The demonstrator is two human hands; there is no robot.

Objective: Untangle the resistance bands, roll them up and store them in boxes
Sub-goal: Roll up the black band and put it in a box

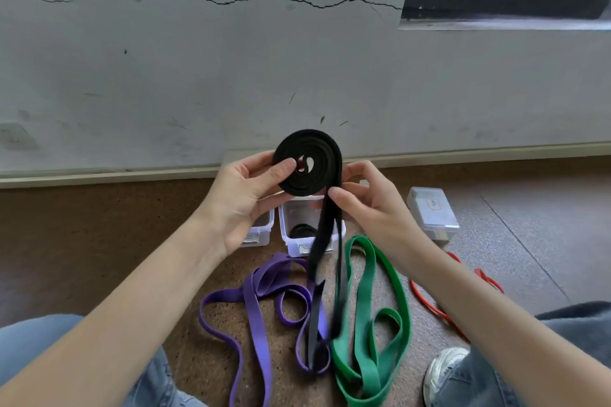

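Head view, left hand pinching black band roll, right hand pinching tail

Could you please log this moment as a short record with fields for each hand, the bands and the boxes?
left hand: left hand grips the rolled part of the black rubber resistance band, thumb on the coil face
right hand: right hand pinches the black band's unrolled tail just below the coil
tail: hangs down to the floor
loose on floor: purple rubber resistance band, green rubber resistance band, red rubber resistance band
boxes: open clear plastic box with a dark roll inside; closed clear plastic box to the right
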